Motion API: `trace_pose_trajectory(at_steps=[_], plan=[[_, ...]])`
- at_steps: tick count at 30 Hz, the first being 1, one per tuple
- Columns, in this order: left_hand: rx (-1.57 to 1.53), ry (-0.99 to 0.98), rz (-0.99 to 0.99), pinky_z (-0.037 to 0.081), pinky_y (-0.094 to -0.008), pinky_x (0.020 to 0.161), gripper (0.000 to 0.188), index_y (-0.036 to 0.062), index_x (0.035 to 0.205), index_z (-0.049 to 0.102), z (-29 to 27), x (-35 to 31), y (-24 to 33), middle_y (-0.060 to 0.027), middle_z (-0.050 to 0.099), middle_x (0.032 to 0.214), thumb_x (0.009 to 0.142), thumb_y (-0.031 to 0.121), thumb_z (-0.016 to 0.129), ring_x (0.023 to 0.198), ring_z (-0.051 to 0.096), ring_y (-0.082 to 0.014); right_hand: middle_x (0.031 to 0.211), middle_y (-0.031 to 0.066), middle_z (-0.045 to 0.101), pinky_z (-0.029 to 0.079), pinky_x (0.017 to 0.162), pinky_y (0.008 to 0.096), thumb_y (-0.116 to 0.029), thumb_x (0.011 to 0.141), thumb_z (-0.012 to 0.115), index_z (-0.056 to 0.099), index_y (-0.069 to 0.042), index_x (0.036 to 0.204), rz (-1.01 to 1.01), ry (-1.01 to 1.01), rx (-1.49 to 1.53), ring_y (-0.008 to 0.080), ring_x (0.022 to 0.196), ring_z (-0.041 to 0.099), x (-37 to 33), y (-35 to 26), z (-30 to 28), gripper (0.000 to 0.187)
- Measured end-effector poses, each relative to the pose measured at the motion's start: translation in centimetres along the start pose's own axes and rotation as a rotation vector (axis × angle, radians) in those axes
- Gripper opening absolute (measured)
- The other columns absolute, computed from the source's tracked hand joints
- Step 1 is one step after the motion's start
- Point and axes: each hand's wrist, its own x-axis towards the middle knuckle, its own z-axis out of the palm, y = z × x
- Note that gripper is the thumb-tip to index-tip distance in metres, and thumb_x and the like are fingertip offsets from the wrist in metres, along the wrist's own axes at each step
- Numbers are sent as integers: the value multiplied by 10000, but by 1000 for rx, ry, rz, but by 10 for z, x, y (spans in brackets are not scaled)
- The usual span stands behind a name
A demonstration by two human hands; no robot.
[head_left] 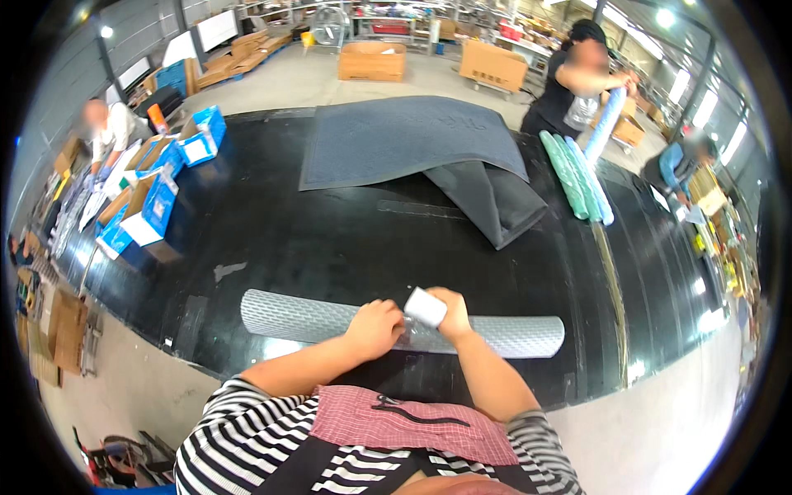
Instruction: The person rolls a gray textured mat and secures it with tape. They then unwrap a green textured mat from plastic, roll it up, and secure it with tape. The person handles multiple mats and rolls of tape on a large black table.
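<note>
The left hand point(375, 328) was at the grey patterned roll point(305, 318) on the near bench point(280, 239); the right hand point(453, 315) gripped a white object point(425, 307).

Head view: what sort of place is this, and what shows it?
Probably a factory or packing workshop: a big black worktable, a grey patterned roll on it, and a cardboard box beyond.

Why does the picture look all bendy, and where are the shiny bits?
Head view: the fisheye lens bends straight edges, so the black table curves along its near side; head view: white glare shines on its right side and below the left part of the gray roll, and a ceiling light glows.
</note>
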Motion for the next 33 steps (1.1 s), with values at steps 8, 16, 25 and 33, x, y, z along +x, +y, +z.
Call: trace_pose_trajectory(at_steps=[8, 16, 25, 33], plan=[[221, 140, 15, 184, -555, 1245, 1133, -33, 1560, 299, 37, -9, -21, -241, 319, 1614, 691, 443, 849, 1518, 272, -406, 913, 55, 727, 540, 769, 312, -17, 880, 692, 733, 15, 920, -46, 48, 97, 138, 865, 671, 85, 32, 9, 65], [-23, -115, 148, 402, -458, 1087, 857, 31, 1295, 595, -13, 101, -85, -140, 614, 1241, 611, 434, 919, 1216, 561, -340, 1019, 60, 740, 529, 844, 293, -30, 886, 714, 742, 5, 1078, 129, -87, 231, 137, 933, 677, 56, 15, -4, 198], [302, 97, 23, 309, -512, 1162, 973, 43, 1503, 418, 22, 74, -70, -137, 507, 1461, 717, 390, 873, 1385, 452, -312, 1071, 103, 745, 532, 897, 322, -35, 903, 697, 733, 16, 1106, 59, -51, 88, 199, 1001, 695, 65, 19, 7, 212], [151, -149, -25, 461, -439, 1018, 830, 61, 1340, 580, 1, 137, -92, -148, 647, 1265, 652, 418, 877, 1201, 606, -335, 927, 80, 723, 538, 755, 330, -51, 845, 729, 713, -18, 998, 150, -222, 359, 199, 821, 681, -5, -12, 22, 157]])
